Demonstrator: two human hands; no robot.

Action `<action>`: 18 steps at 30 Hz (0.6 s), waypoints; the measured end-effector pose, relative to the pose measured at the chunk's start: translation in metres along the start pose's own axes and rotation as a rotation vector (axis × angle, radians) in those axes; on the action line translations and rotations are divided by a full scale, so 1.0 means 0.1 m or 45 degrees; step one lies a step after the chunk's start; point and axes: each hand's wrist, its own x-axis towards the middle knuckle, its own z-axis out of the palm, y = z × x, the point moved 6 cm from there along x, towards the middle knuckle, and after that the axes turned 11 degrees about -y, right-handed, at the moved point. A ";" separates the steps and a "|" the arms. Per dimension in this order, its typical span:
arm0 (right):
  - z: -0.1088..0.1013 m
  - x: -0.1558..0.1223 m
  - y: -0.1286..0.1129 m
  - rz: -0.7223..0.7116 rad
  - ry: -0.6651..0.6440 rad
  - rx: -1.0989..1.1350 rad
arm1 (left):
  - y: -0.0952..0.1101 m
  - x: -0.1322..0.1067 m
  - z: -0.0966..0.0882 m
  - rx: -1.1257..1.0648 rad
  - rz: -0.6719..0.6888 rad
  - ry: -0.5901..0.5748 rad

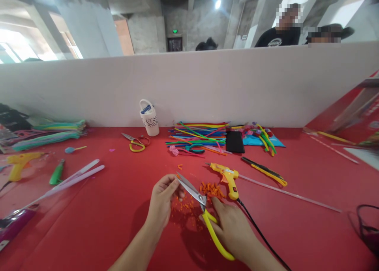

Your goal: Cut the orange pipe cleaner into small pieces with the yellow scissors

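Observation:
My left hand (166, 194) is closed in a pinch on a small orange pipe cleaner piece (178, 176), most of it hidden by the fingers. In my right hand (232, 225) are scissors (213, 231) with yellow handles, their blades angled up and left. The blade tips lie right at the left fingertips, by the orange piece. Under and beside the blades, a pile of short orange pipe cleaner pieces (212, 189) rests on the red table (124, 223), with finer orange bits (186, 204) scattered nearer me.
A yellow glue gun (226, 176) with a clear stick and black cord lies just right of the pile. Behind are bundled pipe cleaners (198, 135), a black phone-like slab (235, 142), a white cup (150, 121) and other scissors (135, 143). A white partition (189, 85) closes the back.

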 end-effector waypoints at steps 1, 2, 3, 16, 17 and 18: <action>0.01 0.00 0.00 -0.003 -0.008 0.011 | -0.01 0.00 0.00 -0.012 -0.007 -0.002; 0.02 0.00 0.00 -0.010 -0.014 0.026 | -0.01 0.00 0.00 -0.026 -0.017 -0.004; 0.03 0.01 0.01 -0.018 -0.017 0.040 | -0.02 0.00 0.00 -0.038 -0.028 -0.006; 0.09 0.03 0.04 -0.046 -0.055 0.059 | -0.05 0.01 0.00 -0.118 -0.076 -0.030; 0.09 0.03 0.04 -0.044 -0.060 0.061 | -0.05 0.01 0.00 -0.122 -0.078 -0.031; 0.10 0.03 0.04 -0.044 -0.061 0.060 | -0.05 0.00 0.01 -0.126 -0.081 -0.033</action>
